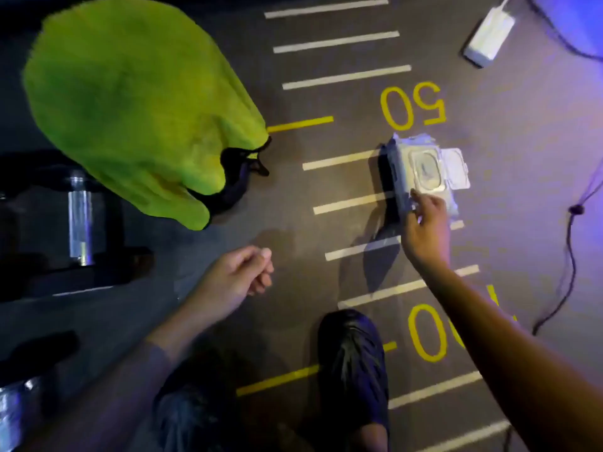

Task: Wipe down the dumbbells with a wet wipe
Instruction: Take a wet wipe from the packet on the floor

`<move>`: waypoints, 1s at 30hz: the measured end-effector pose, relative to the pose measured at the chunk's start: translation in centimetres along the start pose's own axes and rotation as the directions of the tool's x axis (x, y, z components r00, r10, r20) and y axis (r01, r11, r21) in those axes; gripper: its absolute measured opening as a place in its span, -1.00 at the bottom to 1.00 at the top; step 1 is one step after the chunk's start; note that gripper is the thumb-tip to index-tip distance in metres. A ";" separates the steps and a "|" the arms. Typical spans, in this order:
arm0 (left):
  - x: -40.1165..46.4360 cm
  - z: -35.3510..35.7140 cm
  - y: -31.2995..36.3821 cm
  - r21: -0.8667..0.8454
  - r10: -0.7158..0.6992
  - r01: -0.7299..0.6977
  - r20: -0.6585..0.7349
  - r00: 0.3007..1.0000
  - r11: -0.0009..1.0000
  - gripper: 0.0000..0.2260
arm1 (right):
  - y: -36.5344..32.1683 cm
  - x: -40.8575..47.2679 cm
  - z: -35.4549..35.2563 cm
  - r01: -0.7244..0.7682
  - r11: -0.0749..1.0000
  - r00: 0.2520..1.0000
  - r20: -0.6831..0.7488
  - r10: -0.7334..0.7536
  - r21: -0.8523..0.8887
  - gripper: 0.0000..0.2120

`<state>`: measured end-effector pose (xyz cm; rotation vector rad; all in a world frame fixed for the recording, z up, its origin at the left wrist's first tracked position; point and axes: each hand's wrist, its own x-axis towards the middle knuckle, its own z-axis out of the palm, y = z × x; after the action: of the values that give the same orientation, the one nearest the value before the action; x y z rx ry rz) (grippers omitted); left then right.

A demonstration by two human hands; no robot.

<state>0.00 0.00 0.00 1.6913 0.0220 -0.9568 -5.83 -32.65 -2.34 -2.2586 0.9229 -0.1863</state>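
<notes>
The floor (228,256) is taking up nearly the whole view, a dark mat marked with white rungs, yellow lines and yellow numbers; a "50" (412,106) is reading upside down, and a second number near the lower right is being partly covered by the right forearm. A big lime-green cloth (130,99) is lying over something dark at upper left, hiding most of it, with only black edges peeking out along its lower right side. Just below and left of it, a dumbbell (80,216) is sitting in deep shadow: its shiny handle is showing, its black heads are barely making themselves out. A second dumbbell (13,415) is being cut off by the lower left corner. A dark shoe (354,360) is standing at bottom centre.

The wet wipe pack (424,171) is lying on the floor right of centre, its lid flipped open to the right. The right hand (425,230) is reaching onto its near end, fingers curling against the wrapper; whether it is pinching a wipe cannot be told through the blur. The left hand (241,277) is hovering over bare floor, loosely curled and holding nothing.

A white power adapter (489,34) is lying at upper right, and a dark cable (569,256) is trailing down the right edge.
</notes>
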 end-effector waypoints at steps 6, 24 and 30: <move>3.8 3.4 1.4 0.001 0.020 -0.020 0.041 0.999 1.000 -0.69 | 0.0 3.3 -0.6 -0.079 0.983 0.996 -0.052 0.072 -0.164 -0.58; 9.2 6.4 4.0 -0.057 -0.035 0.043 0.126 0.991 0.997 -0.66 | -1.1 9.4 -2.5 0.119 0.980 0.992 -0.021 -0.124 -0.157 -0.59; 9.6 6.4 3.9 -0.027 -0.031 0.037 0.189 0.982 0.999 -0.65 | -1.1 11.0 -2.9 0.169 0.914 0.986 0.080 -0.150 -0.369 -0.57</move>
<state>4.62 -10.91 -2.76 1.5711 -0.0603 -1.1338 1.83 -40.96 -0.72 -2.6822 0.7993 -0.0243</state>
